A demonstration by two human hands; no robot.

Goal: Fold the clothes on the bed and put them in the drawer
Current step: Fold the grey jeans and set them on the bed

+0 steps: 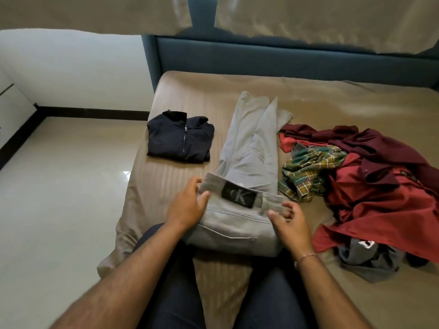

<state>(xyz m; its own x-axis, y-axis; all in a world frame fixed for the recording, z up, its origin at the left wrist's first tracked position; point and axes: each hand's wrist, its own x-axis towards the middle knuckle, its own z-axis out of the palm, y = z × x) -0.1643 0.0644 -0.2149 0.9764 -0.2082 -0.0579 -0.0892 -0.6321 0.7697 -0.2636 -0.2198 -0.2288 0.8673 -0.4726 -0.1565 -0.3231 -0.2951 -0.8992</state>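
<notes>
Much of the unfolded heap on the right of the bed (332,96) is hard to sort out — red shirts (370,195) overlap a plaid shirt (306,172), and a grey garment (370,262) near the edge shows only a cut-off scrap of white lettering. The grey jeans (247,148) lie lengthwise in the middle, their black waistband patch (238,194) reading "cK", beside a folded dark zip jacket (180,138). The left hand (187,205) grasps the waistband's left end; the right hand (288,217) has its fingers curled at the right end — whether it pinches cloth I cannot tell.
</notes>
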